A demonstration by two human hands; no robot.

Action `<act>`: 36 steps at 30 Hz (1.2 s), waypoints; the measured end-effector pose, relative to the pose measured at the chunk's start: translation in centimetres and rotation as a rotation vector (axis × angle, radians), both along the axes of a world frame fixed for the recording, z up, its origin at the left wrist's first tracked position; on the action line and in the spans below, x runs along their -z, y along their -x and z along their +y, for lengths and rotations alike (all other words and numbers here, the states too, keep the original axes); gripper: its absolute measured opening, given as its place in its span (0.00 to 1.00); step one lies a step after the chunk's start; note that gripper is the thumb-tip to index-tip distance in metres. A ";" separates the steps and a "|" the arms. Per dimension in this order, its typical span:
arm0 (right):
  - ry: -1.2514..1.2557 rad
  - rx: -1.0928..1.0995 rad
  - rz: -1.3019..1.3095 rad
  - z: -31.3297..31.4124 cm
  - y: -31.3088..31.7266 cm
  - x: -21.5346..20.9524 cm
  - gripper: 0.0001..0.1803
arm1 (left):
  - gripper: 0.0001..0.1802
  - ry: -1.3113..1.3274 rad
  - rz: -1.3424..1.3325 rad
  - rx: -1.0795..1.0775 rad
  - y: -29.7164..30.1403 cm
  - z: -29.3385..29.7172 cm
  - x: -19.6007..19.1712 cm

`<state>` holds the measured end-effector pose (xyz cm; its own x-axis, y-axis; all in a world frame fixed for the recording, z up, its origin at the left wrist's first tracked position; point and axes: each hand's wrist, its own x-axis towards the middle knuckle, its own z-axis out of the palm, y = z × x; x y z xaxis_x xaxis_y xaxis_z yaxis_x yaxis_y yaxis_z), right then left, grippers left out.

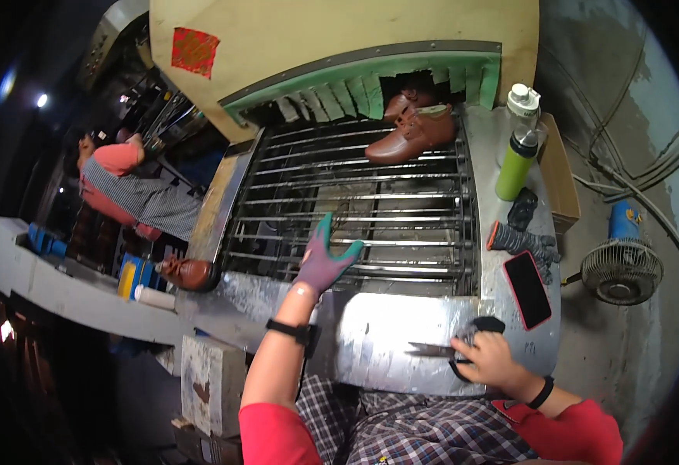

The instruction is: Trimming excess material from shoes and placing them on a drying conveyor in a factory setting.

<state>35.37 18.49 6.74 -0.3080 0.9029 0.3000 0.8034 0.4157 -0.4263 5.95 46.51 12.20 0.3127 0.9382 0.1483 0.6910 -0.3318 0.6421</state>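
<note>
My left hand point(329, 257), in a purple glove with green fingertips, reaches over the conveyor of metal bars point(417, 222). Its thumb and fingers are spread and hold nothing. In my bare right hand point(494, 358) is a pair of scissors point(430, 350), blades toward the left, low over the metal front plate point(378, 333). A dark item point(485, 324) shows just behind that hand; I cannot make out what it is. At the far end of the bars, a brown leather shoe point(411, 139) lies by the tunnel's mouth, with another brown shoe point(398, 102) partly hidden behind it.
On the right ledge stand a green bottle point(515, 167) and a clear white-capped bottle point(522, 108), with grey gloves point(522, 242) and a phone point(526, 289) nearer. A fan point(622, 271) is beyond. At left are a brown shoe point(188, 273) and another person point(126, 186).
</note>
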 end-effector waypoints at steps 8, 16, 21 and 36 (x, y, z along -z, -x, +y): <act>0.087 -0.107 0.003 1.1 -1.4 1.2 0.29 | 0.63 -0.057 0.130 0.138 -12.6 18.5 2.8; 0.568 -0.130 0.124 -0.8 -2.1 7.5 0.35 | 0.75 -0.009 0.164 0.117 -23.4 27.6 3.5; 0.380 -0.271 -0.111 -2.3 -3.1 8.1 0.35 | 0.63 -0.126 0.329 0.042 -23.6 24.3 3.0; 0.023 0.057 0.080 0.9 -0.5 2.6 0.33 | 0.29 0.694 -1.483 -0.176 0.8 -10.6 -5.7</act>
<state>35.82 19.38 4.12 -0.2315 0.9251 0.3009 0.7886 0.3595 -0.4988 5.12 35.88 17.93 0.1789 0.9554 -0.2351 -0.6285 0.2948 0.7198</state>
